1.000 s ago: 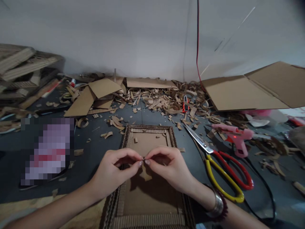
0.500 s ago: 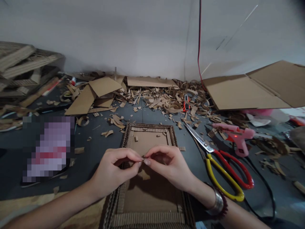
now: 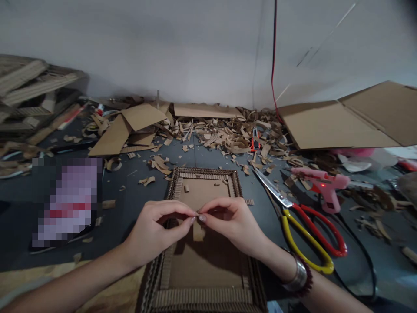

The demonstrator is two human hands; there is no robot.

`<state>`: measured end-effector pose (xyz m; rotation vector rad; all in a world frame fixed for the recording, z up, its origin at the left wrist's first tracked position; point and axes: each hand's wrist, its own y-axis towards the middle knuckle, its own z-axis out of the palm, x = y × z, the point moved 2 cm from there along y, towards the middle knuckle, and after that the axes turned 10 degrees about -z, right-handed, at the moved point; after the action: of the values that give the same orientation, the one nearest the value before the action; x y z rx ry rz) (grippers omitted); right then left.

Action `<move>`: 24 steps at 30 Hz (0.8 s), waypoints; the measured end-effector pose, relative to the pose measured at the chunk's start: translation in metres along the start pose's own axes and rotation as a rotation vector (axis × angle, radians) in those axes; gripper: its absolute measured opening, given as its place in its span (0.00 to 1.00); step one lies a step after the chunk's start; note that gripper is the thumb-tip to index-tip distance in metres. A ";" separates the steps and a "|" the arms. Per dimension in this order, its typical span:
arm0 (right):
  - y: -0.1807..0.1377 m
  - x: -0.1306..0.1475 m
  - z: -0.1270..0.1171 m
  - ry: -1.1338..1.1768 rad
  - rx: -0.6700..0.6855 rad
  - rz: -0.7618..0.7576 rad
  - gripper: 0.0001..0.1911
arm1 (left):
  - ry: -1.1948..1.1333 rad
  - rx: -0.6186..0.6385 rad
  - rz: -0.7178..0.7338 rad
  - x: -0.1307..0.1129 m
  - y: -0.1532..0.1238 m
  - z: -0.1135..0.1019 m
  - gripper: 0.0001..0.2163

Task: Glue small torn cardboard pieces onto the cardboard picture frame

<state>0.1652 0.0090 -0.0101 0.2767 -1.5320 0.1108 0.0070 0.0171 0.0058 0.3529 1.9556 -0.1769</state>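
My left hand [image 3: 156, 230] and my right hand [image 3: 233, 221] meet fingertip to fingertip above a cardboard frame [image 3: 205, 182] that lies flat on the dark floor. Both pinch the top of a small cardboard piece [image 3: 198, 231], which hangs down between them. The frame has a corrugated border and a plain brown inner panel. A metal bangle [image 3: 298, 278] circles my right wrist.
Scissors with red and yellow handles [image 3: 309, 234] lie right of the frame. A pink glue gun [image 3: 321, 184] with a lit red light sits beyond them. Cardboard scraps [image 3: 228, 137] litter the back along the wall. Flat cardboard sheets [image 3: 342, 124] rest at right; a stack [image 3: 29, 87] at left.
The small cardboard piece has turned in my fingers and now hangs straighter below the pinch. Both hands have stayed over the frame.
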 end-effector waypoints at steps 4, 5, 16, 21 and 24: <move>0.001 0.002 -0.001 0.004 0.006 0.013 0.01 | -0.035 0.017 -0.099 0.003 -0.001 0.000 0.05; 0.002 0.003 -0.002 0.005 0.000 0.020 0.01 | -0.036 0.014 -0.111 0.004 0.000 0.000 0.04; 0.005 0.005 -0.008 -0.022 -0.082 0.036 0.02 | 0.017 -0.127 -0.111 0.010 0.004 -0.004 0.03; 0.005 0.005 -0.009 -0.037 -0.095 0.026 0.01 | -0.014 -0.180 -0.114 0.012 0.005 -0.006 0.02; 0.005 0.007 -0.010 -0.039 -0.105 0.027 0.02 | -0.051 -0.214 -0.138 0.013 0.007 -0.008 0.02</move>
<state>0.1742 0.0161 -0.0029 0.1757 -1.5754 0.0470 -0.0025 0.0279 -0.0031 0.0722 1.9276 -0.0639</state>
